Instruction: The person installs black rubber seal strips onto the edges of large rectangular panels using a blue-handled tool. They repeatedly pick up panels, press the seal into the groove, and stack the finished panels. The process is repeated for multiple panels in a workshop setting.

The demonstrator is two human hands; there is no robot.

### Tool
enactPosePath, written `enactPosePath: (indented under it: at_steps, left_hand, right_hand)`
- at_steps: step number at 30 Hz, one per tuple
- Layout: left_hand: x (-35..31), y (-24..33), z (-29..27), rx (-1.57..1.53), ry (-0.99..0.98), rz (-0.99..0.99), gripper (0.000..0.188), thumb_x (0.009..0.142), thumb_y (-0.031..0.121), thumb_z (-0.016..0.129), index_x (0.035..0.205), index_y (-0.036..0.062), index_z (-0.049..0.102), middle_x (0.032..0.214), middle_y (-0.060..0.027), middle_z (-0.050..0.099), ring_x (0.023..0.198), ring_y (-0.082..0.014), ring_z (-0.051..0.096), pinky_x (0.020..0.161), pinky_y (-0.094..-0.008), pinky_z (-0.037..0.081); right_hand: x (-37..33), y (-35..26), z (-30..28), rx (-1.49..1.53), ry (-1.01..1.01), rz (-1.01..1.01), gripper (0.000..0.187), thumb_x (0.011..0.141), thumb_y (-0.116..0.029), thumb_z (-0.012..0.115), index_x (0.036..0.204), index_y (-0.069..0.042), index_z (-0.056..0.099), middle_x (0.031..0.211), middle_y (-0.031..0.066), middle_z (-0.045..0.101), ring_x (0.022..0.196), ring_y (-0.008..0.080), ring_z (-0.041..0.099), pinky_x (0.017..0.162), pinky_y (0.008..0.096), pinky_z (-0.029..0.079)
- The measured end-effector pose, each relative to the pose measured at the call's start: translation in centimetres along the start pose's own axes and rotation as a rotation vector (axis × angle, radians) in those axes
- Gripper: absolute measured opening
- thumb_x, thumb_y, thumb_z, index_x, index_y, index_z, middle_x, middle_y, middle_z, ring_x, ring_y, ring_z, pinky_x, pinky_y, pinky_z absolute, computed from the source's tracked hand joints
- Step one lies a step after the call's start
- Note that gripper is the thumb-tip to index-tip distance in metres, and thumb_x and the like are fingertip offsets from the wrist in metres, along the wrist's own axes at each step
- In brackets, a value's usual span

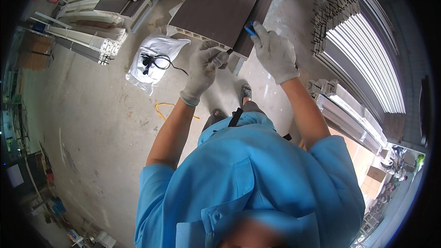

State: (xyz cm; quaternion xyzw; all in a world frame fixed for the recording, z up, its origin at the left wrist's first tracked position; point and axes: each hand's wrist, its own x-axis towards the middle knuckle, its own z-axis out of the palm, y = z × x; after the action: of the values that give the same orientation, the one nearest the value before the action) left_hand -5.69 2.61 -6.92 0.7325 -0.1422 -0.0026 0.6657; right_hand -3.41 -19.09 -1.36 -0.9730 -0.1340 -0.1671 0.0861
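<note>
Shirt [266,156], qty 1: lt blue, short sleeves; lower edge of pic cuts it off. Shoes [246,93], qty 2: dark; L. one pt. hidden by trouser leg.

L. hand [202,71], qty 1: greyish-white glove, soiled at fingers; fingers drawn in narrow at near end of panel. Small dark tip by fingertips; can't tell if it's a separate item being held or pt. of the panel edge.

R. hand [277,55], qty 1: same glove type, fingers closed round blue tool, over R. side of the panels.

Blue tool [251,30], qty 1: slim, bright blue w/ dark pt.; mostly covered by fingers, exact kind unclear.

Dark brown panel [220,2], qty 1: directly ahead of both hands; flat, matte face, pale cut end w/ row of hollow cells; far end cut off at top edge, cell count n/a (L. hand covers some). Narrower dark piece [262,14], qty 1: alongside on R., far end likewise cut off.

Yellow cord [161,110], qty 1: on floor, pt. hidden by L. forearm.

White plastic bag [158,48], qty 1: on floor, L. of panel, w/ black cable [158,62] on top, coiled; no. of strands unclear.

Pale strips [367,59], R. side: stacked, too many to count.
</note>
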Motion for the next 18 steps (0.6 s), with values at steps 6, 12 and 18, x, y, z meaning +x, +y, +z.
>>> enactPosePath:
  at_steps: [6,12,18]
  left_hand:
    - [0.2,0.2,0.0,-0.122,-0.015,0.030,0.025,0.099,0.020,0.062,0.094,-0.0039,0.068,0.108,-0.0080,0.053,0.081,-0.0121,0.065,0.061,-0.0229,0.052]
    - [-1.6,0.6,-0.2,0.012,0.063,-0.075,0.021,0.096,0.014,0.067,0.101,-0.0066,0.067,0.124,-0.0156,0.057,0.082,-0.0152,0.067,0.067,-0.0268,0.055]
    - [-5.4,3.8,2.1,0.349,0.159,0.320,0.033,0.091,0.020,0.074,0.114,0.0003,0.063,0.114,-0.0168,0.064,0.076,-0.0186,0.068,0.068,-0.0308,0.054]
  right_hand:
    - [-5.6,-4.3,-1.1,0.098,-0.089,-0.017,0.034,0.094,-0.035,0.060,0.124,-0.017,0.064,0.075,0.0131,0.064,0.068,0.0327,0.067,0.059,0.0451,0.053]
    - [-5.6,-3.7,-3.4,0.832,-0.093,0.050,0.040,0.085,-0.031,0.075,0.115,-0.005,0.067,0.104,0.0116,0.073,0.086,0.0251,0.072,0.078,0.0394,0.055]
    - [-4.4,-1.3,-6.8,0.987,-0.233,0.361,0.038,0.082,-0.015,0.080,0.112,-0.001,0.063,0.097,0.0111,0.070,0.089,0.0124,0.068,0.078,0.0270,0.055]
